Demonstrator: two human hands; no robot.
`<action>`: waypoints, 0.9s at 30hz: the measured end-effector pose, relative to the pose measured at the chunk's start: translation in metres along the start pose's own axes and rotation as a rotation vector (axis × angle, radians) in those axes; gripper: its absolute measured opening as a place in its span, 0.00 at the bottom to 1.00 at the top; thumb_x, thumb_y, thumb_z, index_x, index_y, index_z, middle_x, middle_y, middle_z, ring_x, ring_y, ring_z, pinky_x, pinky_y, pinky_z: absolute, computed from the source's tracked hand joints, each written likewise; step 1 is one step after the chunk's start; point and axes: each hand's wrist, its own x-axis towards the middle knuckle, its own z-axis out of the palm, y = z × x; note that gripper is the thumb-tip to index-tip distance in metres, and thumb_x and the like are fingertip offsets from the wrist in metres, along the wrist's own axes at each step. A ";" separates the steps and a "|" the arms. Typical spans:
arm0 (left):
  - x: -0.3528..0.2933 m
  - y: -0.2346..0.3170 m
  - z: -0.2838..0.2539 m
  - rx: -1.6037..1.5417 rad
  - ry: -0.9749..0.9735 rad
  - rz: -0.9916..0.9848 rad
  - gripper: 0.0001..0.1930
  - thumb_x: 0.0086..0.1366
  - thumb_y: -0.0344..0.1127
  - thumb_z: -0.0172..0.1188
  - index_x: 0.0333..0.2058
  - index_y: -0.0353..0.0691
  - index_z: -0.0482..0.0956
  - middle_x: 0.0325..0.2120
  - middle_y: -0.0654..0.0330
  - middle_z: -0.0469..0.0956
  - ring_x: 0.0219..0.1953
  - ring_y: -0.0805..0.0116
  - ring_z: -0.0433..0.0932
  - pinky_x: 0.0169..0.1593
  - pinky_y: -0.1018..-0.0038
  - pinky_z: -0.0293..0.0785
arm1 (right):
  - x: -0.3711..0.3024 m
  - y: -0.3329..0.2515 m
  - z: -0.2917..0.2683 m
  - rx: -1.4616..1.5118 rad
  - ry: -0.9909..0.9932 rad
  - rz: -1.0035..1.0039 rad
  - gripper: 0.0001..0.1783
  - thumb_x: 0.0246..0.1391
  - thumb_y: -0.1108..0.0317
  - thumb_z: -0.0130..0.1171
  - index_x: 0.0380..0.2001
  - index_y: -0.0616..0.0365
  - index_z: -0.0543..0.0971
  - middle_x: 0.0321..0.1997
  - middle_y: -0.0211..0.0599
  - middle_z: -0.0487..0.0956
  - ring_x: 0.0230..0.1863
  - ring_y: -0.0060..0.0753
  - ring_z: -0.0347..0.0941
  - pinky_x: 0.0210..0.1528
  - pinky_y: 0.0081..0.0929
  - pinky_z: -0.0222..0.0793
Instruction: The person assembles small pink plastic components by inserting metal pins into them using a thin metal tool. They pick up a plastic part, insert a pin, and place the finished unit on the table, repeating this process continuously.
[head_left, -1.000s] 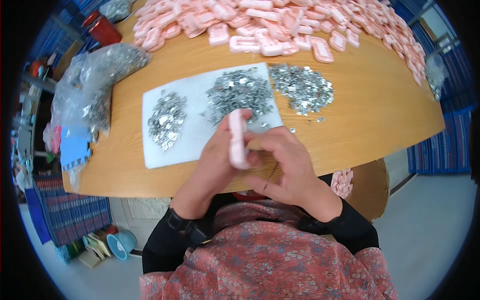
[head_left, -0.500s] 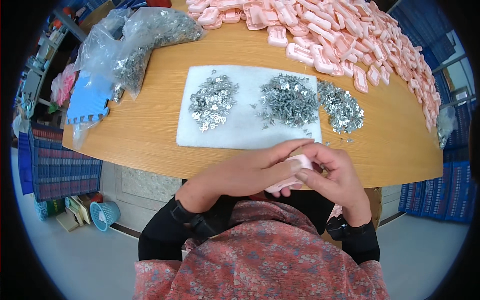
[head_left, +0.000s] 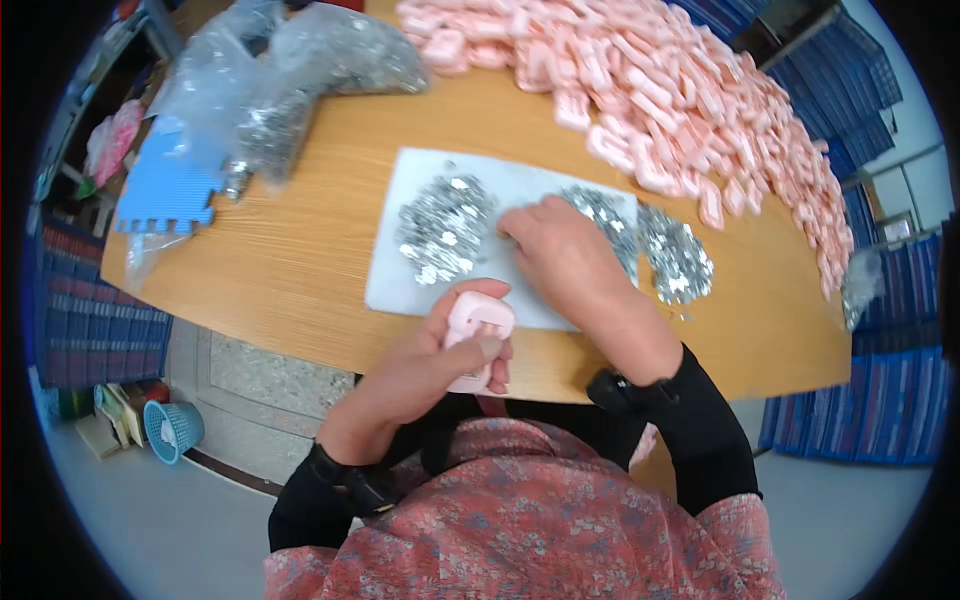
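Observation:
My left hand [head_left: 415, 365] is wrapped round a pale pink plastic shell [head_left: 482, 312], held near the table's front edge with the thumb across its face. Over the white foam sheet [head_left: 384, 288], my right hand [head_left: 570, 250] reaches in with its fingers bent together. Those fingertips are between a left heap of small silvery metal pieces [head_left: 445, 228] and a right heap of metal pieces [head_left: 605, 212]. The right hand and wrist partly cover the right heap. Whatever the right fingertips may hold is hidden.
A third heap of metal pieces [head_left: 676, 255] lies on the wooden table [head_left: 290, 240] beside the sheet. Pink shells [head_left: 660, 90] are piled at the back right. Clear bags [head_left: 345, 55] and a blue foam mat [head_left: 165, 185] lie at the left. A basket [head_left: 172, 430] stands on the floor.
My hands were together around the pink shell and have parted. The left has carried the shell leftward; the right has let go and moved forward over the foam sheet. The view has shifted slightly.

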 end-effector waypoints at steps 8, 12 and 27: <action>0.037 0.010 0.002 -0.191 0.093 0.091 0.25 0.68 0.30 0.56 0.62 0.42 0.62 0.37 0.58 0.76 0.36 0.68 0.79 0.39 0.73 0.80 | -0.017 -0.030 -0.045 0.303 0.116 -0.013 0.10 0.46 0.76 0.63 0.34 0.56 0.76 0.31 0.42 0.77 0.32 0.49 0.75 0.32 0.38 0.71; 0.049 0.003 0.006 -0.171 -0.059 0.130 0.27 0.67 0.30 0.56 0.63 0.42 0.59 0.36 0.59 0.74 0.33 0.70 0.77 0.37 0.74 0.77 | -0.033 -0.035 -0.046 0.305 0.229 -0.113 0.12 0.45 0.77 0.65 0.33 0.55 0.76 0.29 0.40 0.76 0.31 0.47 0.75 0.31 0.37 0.71; 0.070 -0.010 0.044 -0.118 -0.153 -0.083 0.30 0.65 0.27 0.56 0.64 0.43 0.60 0.37 0.61 0.73 0.31 0.72 0.76 0.36 0.75 0.77 | -0.097 -0.008 -0.066 0.202 0.338 -0.301 0.13 0.40 0.80 0.64 0.32 0.56 0.78 0.32 0.37 0.78 0.34 0.43 0.76 0.37 0.33 0.73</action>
